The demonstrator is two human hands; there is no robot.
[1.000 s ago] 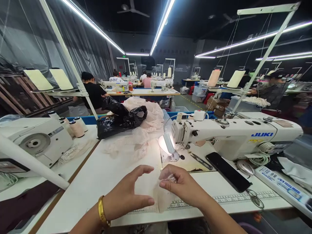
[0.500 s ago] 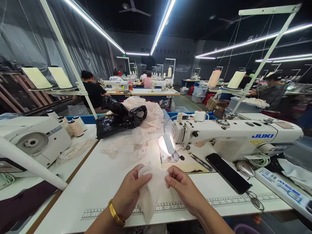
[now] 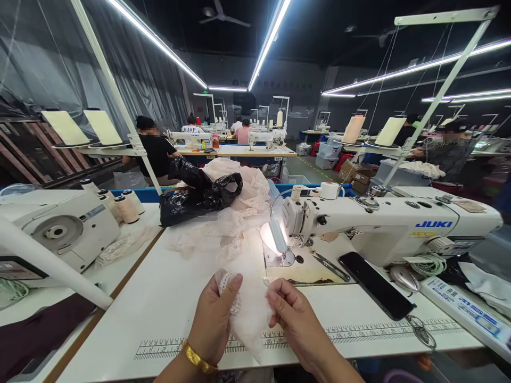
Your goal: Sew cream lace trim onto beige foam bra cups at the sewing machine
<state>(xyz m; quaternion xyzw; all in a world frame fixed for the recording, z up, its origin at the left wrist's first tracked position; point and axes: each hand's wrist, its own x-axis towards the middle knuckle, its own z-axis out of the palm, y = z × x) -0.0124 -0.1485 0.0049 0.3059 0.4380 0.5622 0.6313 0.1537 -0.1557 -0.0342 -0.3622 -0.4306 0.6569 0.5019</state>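
Note:
A pale, sheer piece of lace fabric [image 3: 250, 311] is stretched between my two hands over the front of the sewing table [image 3: 159, 298]. My left hand [image 3: 213, 314], with a gold bracelet at the wrist, pinches its scalloped lace edge under the thumb. On the other side, my right hand [image 3: 293, 319] grips the fabric's edge between thumb and fingers. The lower end of the cloth hangs in a point over the printed ruler [image 3: 339, 332]. Beyond my hands stands the sewing machine [image 3: 383, 223], its lamp [image 3: 277, 234] lit above the needle plate [image 3: 281, 259].
Thread snips [image 3: 331, 266] and a black phone [image 3: 375, 284] lie right of the needle area. A black plastic bag [image 3: 195, 199] and heaped lace fabric [image 3: 249, 186] sit at the back. Thread cones [image 3: 128, 207] stand left. Co-workers sit at machines farther off.
Both hands have shifted slightly, the left one turning more upright with its thumb raised. The fabric between them now shows more of its lace edge. The view has moved a little.

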